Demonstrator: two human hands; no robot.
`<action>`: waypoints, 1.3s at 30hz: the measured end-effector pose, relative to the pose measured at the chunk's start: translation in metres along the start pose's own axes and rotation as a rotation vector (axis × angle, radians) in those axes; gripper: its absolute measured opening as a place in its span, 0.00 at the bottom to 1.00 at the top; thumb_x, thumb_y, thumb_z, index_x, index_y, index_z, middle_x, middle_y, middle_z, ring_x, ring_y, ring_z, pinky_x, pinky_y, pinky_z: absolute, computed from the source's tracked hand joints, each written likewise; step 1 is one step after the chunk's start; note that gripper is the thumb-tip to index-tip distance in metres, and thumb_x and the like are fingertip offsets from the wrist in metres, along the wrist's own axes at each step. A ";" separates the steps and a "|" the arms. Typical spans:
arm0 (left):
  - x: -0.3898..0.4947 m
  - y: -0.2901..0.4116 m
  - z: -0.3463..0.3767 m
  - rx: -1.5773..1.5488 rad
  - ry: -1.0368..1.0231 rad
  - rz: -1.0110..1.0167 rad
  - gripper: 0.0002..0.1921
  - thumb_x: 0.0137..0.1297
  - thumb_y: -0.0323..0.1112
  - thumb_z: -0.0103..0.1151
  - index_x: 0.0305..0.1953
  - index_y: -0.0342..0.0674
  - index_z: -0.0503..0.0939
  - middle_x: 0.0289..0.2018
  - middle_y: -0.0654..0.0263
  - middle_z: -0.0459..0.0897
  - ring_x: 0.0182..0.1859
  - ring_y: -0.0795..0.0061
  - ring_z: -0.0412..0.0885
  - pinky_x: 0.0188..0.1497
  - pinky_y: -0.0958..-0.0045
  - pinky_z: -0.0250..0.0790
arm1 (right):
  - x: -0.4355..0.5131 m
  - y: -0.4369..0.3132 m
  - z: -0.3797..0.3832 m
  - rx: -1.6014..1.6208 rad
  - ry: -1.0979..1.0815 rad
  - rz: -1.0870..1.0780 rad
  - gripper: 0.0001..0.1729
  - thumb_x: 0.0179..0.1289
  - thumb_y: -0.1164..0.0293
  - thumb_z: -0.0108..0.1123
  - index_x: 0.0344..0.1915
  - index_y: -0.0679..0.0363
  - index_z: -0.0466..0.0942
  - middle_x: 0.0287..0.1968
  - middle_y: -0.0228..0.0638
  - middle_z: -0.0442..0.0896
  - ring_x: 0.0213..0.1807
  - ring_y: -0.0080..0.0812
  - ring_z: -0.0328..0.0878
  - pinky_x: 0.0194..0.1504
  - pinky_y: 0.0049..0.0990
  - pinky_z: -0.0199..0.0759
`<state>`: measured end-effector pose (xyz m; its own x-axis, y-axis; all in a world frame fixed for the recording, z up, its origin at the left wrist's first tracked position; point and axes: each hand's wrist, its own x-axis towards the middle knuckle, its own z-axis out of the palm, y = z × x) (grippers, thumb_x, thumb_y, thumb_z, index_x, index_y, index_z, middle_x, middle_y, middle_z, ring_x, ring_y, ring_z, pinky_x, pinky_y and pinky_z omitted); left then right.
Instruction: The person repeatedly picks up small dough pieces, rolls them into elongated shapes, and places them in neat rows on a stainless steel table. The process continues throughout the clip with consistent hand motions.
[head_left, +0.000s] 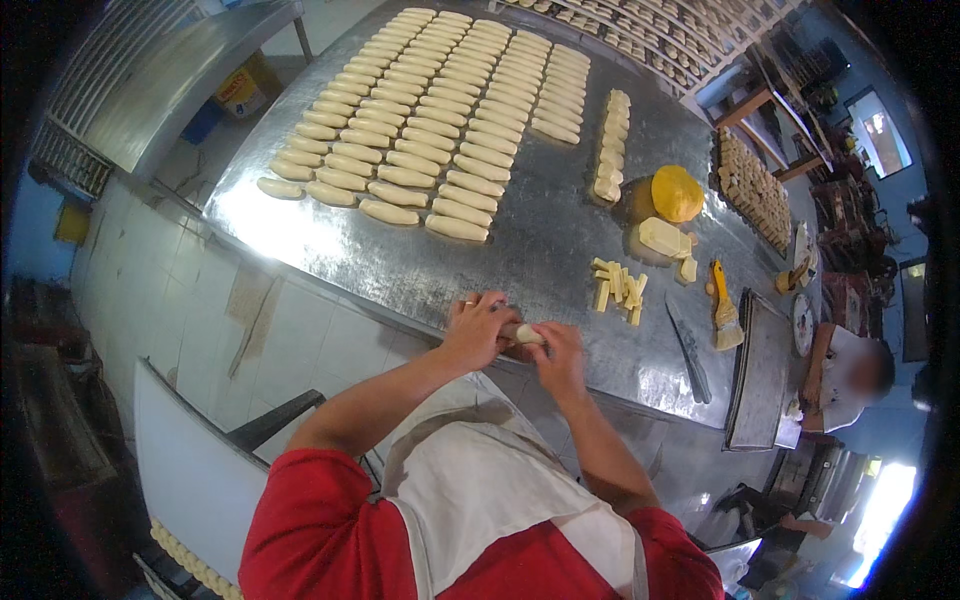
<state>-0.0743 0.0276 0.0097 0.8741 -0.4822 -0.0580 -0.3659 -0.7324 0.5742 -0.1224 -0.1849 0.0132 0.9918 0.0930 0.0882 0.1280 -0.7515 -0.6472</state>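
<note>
At the near edge of the steel table (555, 247), a small piece of dough (529, 334) sits between my two hands. My left hand (480, 330) has its fingers curled over the left end of it, and my right hand (559, 352) pinches the right end. Past my hands lie rows of shaped dough rolls (405, 176), set close together in several columns. To the right of them runs a short line of rounder dough pieces (611, 150). Nearer to me are cut sticks of pale yellow cheese or butter (619, 285), with a larger block (664, 238) behind them.
A yellow round object (677, 193), a knife (688, 349), a pastry brush (724, 307) and a dark metal tray (756, 371) occupy the table's right side. Another person (851, 375) is beyond the tray. Racks of dough (637, 37) stand behind; a white chair (195, 457) is at left.
</note>
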 end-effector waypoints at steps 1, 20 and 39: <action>0.002 0.003 0.001 -0.052 0.062 0.007 0.32 0.53 0.43 0.77 0.62 0.59 0.78 0.65 0.63 0.70 0.64 0.49 0.70 0.64 0.45 0.59 | -0.002 0.001 -0.003 -0.021 0.035 -0.032 0.18 0.63 0.64 0.71 0.51 0.57 0.85 0.57 0.37 0.84 0.60 0.49 0.76 0.62 0.47 0.71; -0.080 -0.015 -0.019 -0.334 0.210 -0.195 0.42 0.65 0.47 0.69 0.75 0.42 0.59 0.64 0.45 0.67 0.63 0.43 0.65 0.67 0.43 0.57 | 0.193 0.024 0.036 -0.191 0.333 0.095 0.52 0.75 0.43 0.48 0.80 0.70 0.42 0.81 0.61 0.46 0.84 0.60 0.39 0.78 0.63 0.34; -0.081 -0.004 -0.022 -0.357 0.261 -0.153 0.31 0.62 0.40 0.71 0.66 0.46 0.73 0.62 0.48 0.68 0.64 0.45 0.66 0.66 0.47 0.59 | 0.170 -0.025 0.045 -0.587 -0.044 0.281 0.53 0.71 0.30 0.42 0.82 0.53 0.47 0.84 0.52 0.40 0.83 0.68 0.33 0.77 0.68 0.29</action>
<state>-0.1370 0.0798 0.0301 0.9774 -0.2106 0.0172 -0.1335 -0.5525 0.8227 0.0432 -0.1212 0.0103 0.9878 -0.1419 -0.0635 -0.1487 -0.9818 -0.1184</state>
